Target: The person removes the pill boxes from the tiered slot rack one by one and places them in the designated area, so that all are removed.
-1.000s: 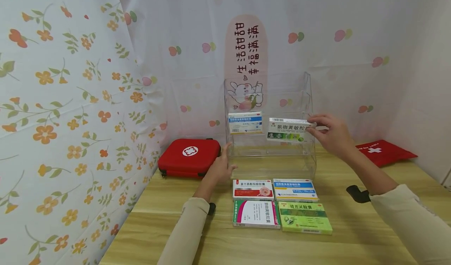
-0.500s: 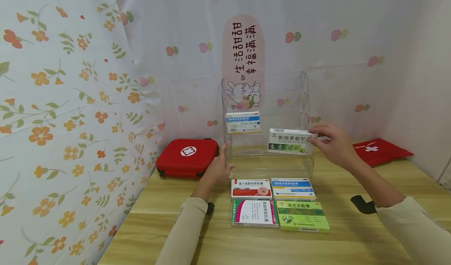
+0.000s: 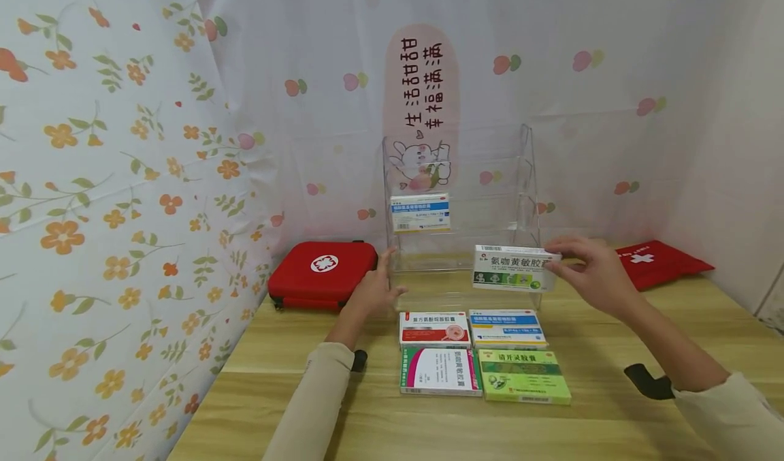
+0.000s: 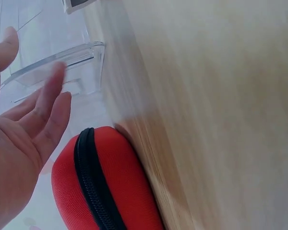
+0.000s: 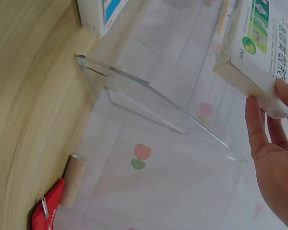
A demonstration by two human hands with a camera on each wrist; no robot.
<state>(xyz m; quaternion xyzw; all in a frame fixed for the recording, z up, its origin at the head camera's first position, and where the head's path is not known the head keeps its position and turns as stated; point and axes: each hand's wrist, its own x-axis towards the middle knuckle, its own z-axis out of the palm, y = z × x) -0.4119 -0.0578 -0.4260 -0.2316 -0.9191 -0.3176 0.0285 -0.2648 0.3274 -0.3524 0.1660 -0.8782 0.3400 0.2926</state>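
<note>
My right hand (image 3: 594,275) pinches the right end of a white and green medicine box (image 3: 511,269) between thumb and fingers. The box is level, in front of the lower tiers of a clear acrylic display rack (image 3: 462,266). In the right wrist view that medicine box (image 5: 259,52) tilts beside the rack's side panel (image 5: 158,98). My left hand (image 3: 372,291) is at the rack's lower left side, fingers spread and loosely bent. Whether it touches the panel is unclear in the left wrist view. A blue and white medicine box (image 3: 420,213) stands on a middle tier, at the left.
Before the rack lie a red and white box (image 3: 435,329), a blue and white box (image 3: 507,329), a pink, green and white box (image 3: 439,371) and a green box (image 3: 524,376). A red hard case (image 3: 323,272) sits left, a red pouch (image 3: 664,263) right.
My right hand has lowered the white and green medicine box from the middle tier's height to the front of the lower tiers. My left hand has stayed beside the rack.
</note>
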